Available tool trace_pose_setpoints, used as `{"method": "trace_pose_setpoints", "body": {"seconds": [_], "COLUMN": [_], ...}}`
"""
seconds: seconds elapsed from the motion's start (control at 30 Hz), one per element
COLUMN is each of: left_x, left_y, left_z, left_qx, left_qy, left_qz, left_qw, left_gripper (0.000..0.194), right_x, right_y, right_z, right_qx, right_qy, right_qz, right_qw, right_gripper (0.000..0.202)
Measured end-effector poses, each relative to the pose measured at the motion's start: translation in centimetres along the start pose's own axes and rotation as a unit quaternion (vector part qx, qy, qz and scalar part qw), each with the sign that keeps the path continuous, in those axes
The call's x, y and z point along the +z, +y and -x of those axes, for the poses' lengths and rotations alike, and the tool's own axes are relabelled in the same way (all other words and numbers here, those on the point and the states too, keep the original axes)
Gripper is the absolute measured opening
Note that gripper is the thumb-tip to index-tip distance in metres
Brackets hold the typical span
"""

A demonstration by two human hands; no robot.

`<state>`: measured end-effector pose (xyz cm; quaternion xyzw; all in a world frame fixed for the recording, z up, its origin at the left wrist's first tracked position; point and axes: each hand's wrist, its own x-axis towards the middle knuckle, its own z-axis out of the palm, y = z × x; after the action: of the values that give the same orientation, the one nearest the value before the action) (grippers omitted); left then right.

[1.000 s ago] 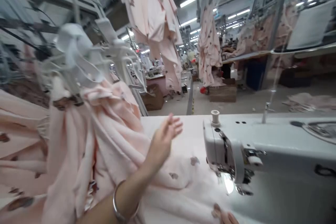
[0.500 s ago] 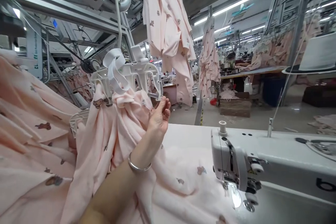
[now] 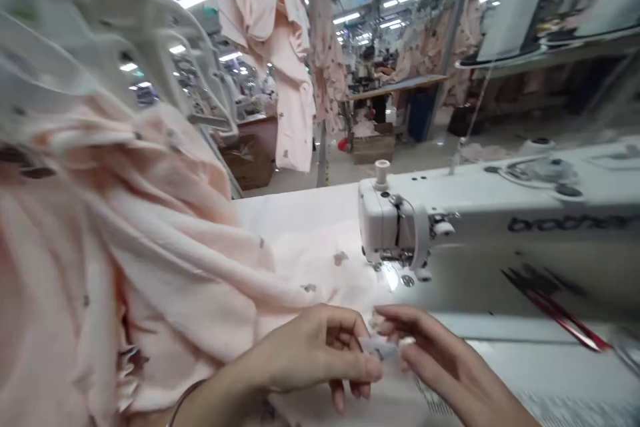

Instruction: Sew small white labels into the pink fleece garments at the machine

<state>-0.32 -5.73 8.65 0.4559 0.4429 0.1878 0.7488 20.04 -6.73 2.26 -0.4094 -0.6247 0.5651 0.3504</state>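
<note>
Low in the middle of the head view, my left hand pinches a small, pale, see-through label-like piece between thumb and fingers. My right hand is close on the other side of that piece, thumb and fingers curled but apart, with white coverings on the fingertips. Pale pink printed fabric drapes from the left across the table to the sewing machine head. Part of the cloth lies beneath both hands.
A white plastic hanger clamp holds the draped fabric at upper left. Red-handled tweezers or snips lie right of the needle area. Pink garments hang beyond the table. Thread cones stand at upper right.
My left hand has left the hanger clamp and come down in front of the machine, now with the small pale piece. My right hand has come into view. The view has turned right and down.
</note>
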Motion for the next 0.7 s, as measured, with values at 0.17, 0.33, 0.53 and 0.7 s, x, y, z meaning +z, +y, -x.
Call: {"method": "trace_pose_setpoints", "body": {"seconds": [0.17, 0.33, 0.53, 0.7], "left_x": [-0.3, -0.4, 0.3, -0.2], "left_y": [-1.0, -0.9, 0.0, 1.1], "left_z": [-0.2, -1.0, -2.2, -5.1], "left_qx": [-0.018, 0.063, 0.024, 0.028], "left_qy": [0.029, 0.135, 0.133, 0.201], "left_qz": [-0.123, -0.157, -0.081, -0.271], "left_qw": [0.992, 0.976, 0.988, 0.941], "left_gripper": [0.031, 0.041, 0.027, 0.019], "right_x": [1.3, 2.7, 2.5, 0.9], "right_y": [-1.2, -1.1, -0.6, 2.7], "right_z": [-1.1, -0.7, -0.8, -0.9], "right_qx": [0.046, 0.065, 0.055, -0.059], "right_qy": [0.013, 0.107, 0.155, 0.198], "right_qz": [-0.084, -0.134, -0.082, 0.160], "right_qw": [0.995, 0.983, 0.983, 0.965], "right_gripper": [0.029, 0.031, 0.032, 0.019]}}
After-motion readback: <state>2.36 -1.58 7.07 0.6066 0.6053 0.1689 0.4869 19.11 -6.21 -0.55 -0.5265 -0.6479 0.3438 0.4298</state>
